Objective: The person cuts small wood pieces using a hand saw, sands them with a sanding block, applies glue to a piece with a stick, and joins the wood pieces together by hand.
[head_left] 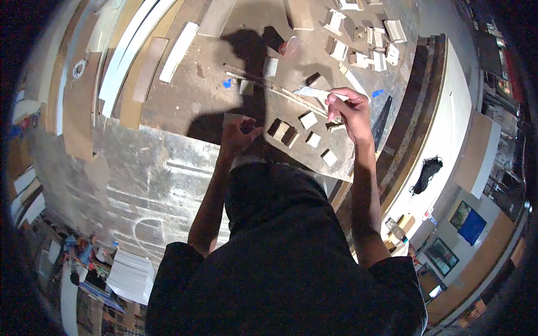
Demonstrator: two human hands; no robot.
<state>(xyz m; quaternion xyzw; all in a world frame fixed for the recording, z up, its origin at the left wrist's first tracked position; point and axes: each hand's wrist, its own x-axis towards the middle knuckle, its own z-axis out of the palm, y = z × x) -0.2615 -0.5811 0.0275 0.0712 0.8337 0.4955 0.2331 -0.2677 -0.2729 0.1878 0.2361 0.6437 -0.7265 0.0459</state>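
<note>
My right hand (350, 113) is raised over the bench's right part, fingers pinched round a slender pale stick (316, 92) with a whitish tip pointing left. Its exact kind is unclear. Near the front edge, my left hand (240, 134) is half curled in shadow, with thumb and forefinger apart and nothing visible between them. Between the hands lie a small hollow wooden box piece (283, 132) and small pale wood blocks (308, 119). A long thin wooden strip (294, 96) runs across the bench below the stick.
Several assembled wooden pieces (376, 38) stand at the back right of the bench (190, 106). Long boards (137, 53) lie at the left. Blue scraps (227, 83) are scattered about. A black cloth-like item (428, 175) rests on a white panel (448, 134) at the right.
</note>
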